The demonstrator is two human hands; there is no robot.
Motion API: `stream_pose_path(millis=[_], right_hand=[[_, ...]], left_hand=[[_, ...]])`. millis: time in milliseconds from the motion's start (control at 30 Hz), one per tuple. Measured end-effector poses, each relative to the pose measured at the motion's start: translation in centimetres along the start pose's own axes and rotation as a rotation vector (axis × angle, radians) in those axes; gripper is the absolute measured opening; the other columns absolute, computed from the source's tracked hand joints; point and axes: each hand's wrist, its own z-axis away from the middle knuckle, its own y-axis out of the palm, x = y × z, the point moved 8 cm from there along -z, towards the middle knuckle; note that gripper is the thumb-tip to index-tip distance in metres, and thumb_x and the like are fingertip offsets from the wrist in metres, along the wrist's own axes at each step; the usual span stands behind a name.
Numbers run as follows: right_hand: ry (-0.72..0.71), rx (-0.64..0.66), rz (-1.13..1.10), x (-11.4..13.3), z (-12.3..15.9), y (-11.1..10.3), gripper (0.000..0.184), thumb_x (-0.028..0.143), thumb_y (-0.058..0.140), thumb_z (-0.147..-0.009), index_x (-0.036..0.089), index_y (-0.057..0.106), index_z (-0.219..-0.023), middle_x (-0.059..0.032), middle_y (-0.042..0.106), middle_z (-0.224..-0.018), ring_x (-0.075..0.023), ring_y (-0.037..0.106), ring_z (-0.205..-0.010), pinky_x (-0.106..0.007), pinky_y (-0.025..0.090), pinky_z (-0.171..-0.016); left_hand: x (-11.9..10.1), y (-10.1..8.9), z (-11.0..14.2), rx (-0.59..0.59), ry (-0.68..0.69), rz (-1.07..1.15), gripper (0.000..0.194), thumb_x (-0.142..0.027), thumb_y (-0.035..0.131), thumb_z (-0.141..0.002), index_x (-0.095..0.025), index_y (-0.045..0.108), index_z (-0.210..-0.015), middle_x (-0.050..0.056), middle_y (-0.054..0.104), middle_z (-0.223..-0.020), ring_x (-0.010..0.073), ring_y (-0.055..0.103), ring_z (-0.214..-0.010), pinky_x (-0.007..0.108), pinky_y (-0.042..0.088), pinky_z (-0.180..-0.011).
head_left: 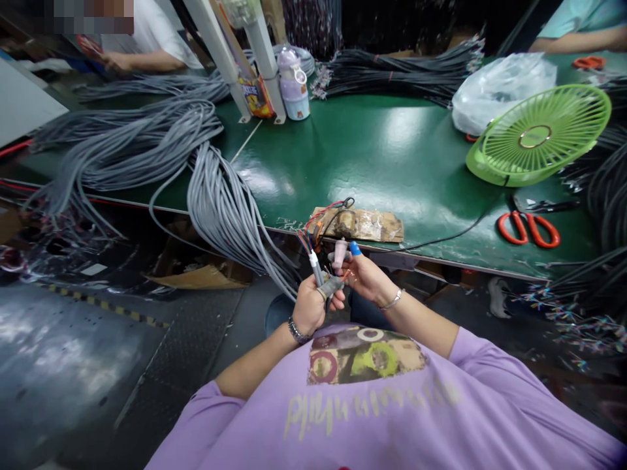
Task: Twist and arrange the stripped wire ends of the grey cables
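Observation:
My left hand (312, 303) is closed around a grey cable (318, 273), close to its stripped end. Thin coloured wires (304, 241) fan out above a white collar on that cable. My right hand (368, 279) is right beside it, fingers pinched together on fine wire ends (347, 275) with an orange tint. Pink and blue finger covers sit on its fingertips. Just beyond both hands, a stained cardboard strip (377, 225) with a brown lump lies at the table's front edge. A red and a black lead run near it.
Grey cable bundles (225, 202) hang over the green table's (353, 150) left edge. Right of the hands are red-handled scissors (529, 228), a green fan (539, 134) and a plastic bag (504, 91). A purple bottle (294, 88) stands by a post. Two other people sit across.

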Motion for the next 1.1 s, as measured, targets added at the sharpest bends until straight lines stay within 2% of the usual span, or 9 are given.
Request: stream_pose_path(millis=[133,367,567,667,767,900,967,1100], right_hand=[[0.033,0.013,0.094,-0.6,1.8,-1.1,0.049,0.063,0.064,-0.069,0.014,0.065,-0.078,-0.0032,0.062,-0.074,-0.0088,0.053,-0.057,-0.022,0.046,-0.055],[-0.115,-0.001,0.385,-0.2,4.5,-1.4,0.036,0.047,0.073,-0.068,0.015,0.066,-0.085,0.0024,0.053,-0.064,-0.0076,0.047,-0.054,-0.024,0.043,-0.054],[-0.187,0.024,0.404,0.1,4.1,-0.6,0.031,0.042,0.075,-0.067,0.017,0.069,-0.084,-0.0011,0.062,-0.076,-0.0091,0.051,-0.060,-0.025,0.043,-0.056],[-0.154,0.017,0.355,-0.2,3.7,-0.5,0.031,0.041,0.079,-0.062,0.015,0.068,-0.076,0.0009,0.060,-0.065,-0.0079,0.049,-0.055,-0.024,0.042,-0.055],[-0.050,0.018,0.233,-1.2,3.4,-0.3,0.032,0.039,0.081,-0.058,0.015,0.064,-0.071,0.0035,0.056,-0.056,-0.0064,0.047,-0.049,-0.022,0.040,-0.052],[-0.035,0.057,0.252,-1.3,3.1,0.7,0.032,0.039,0.079,-0.061,0.015,0.058,-0.064,0.0030,0.056,-0.053,-0.0072,0.048,-0.046,-0.021,0.036,-0.048],[-0.068,0.048,0.315,-1.0,3.0,1.0,0.032,0.039,0.078,-0.062,0.015,0.058,-0.064,0.0025,0.057,-0.053,-0.0072,0.048,-0.047,-0.021,0.036,-0.048],[-0.120,-0.053,0.346,-0.3,3.1,0.2,0.031,0.039,0.077,-0.063,0.015,0.058,-0.066,0.0043,0.053,-0.053,-0.0059,0.043,-0.047,-0.021,0.037,-0.047]], left_hand=[[0.4,-0.7,0.6,-0.011,0.034,-0.015,0.031,-0.042,0.071,-0.070,-0.014,0.057,-0.071,0.001,0.063,-0.053,0.0111,0.057,-0.039,0.017,0.036,-0.035],[0.6,-1.4,0.7,-0.061,0.075,-0.020,0.033,-0.043,0.071,-0.069,-0.014,0.057,-0.071,0.001,0.064,-0.055,0.0121,0.058,-0.041,0.019,0.038,-0.036],[0.6,-1.4,0.7,-0.049,0.046,-0.003,0.032,-0.041,0.073,-0.068,-0.015,0.055,-0.068,0.001,0.063,-0.054,0.0120,0.057,-0.040,0.019,0.038,-0.036],[0.6,-1.3,0.8,-0.016,0.029,-0.005,0.031,-0.041,0.073,-0.067,-0.014,0.056,-0.067,0.001,0.063,-0.053,0.0118,0.057,-0.039,0.019,0.038,-0.036],[0.7,-1.1,0.8,0.045,0.004,-0.014,0.032,-0.041,0.073,-0.068,-0.013,0.058,-0.065,0.003,0.064,-0.054,0.0114,0.056,-0.039,0.019,0.038,-0.036],[0.9,-0.6,0.9,0.120,-0.050,-0.037,0.032,-0.042,0.073,-0.067,-0.012,0.060,-0.066,0.004,0.064,-0.055,0.0120,0.057,-0.040,0.019,0.037,-0.036],[0.9,-0.6,0.9,0.112,-0.041,-0.047,0.033,-0.042,0.073,-0.066,-0.013,0.059,-0.067,0.004,0.064,-0.054,0.0121,0.057,-0.040,0.019,0.037,-0.036],[0.5,-1.4,0.8,0.018,0.035,-0.051,0.032,-0.042,0.073,-0.067,-0.014,0.058,-0.068,0.002,0.064,-0.055,0.0114,0.057,-0.039,0.019,0.037,-0.036]])
